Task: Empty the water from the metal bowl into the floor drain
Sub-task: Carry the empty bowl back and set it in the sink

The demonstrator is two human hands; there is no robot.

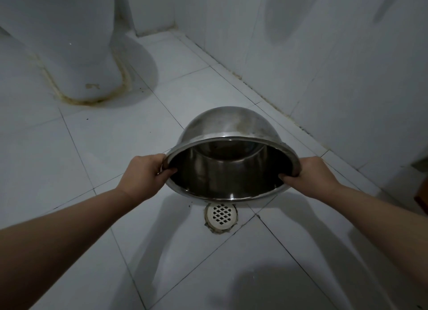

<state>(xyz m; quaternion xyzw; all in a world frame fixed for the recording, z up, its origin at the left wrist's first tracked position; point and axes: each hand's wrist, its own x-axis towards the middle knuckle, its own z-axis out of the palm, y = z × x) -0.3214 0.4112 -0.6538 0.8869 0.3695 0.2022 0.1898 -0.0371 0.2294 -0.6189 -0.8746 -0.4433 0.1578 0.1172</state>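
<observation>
A round metal bowl (228,126) is tipped steeply, its mouth facing me and down, its lower rim just above the floor drain (221,215). My left hand (143,173) grips the rim on the left, fingers curled inside. On the opposite side my right hand (308,175) grips the rim the same way. The bowl's inside looks dark and I see no water in it. The drain is a white round grate set in the tiled floor, in front of the bowl's lower edge.
A white toilet base (88,55) stands at the back left, with stained sealant round its foot. A tiled wall (324,55) runs along the right. White floor tiles (92,147) spread all around the drain. A brown object (422,194) shows at the right edge.
</observation>
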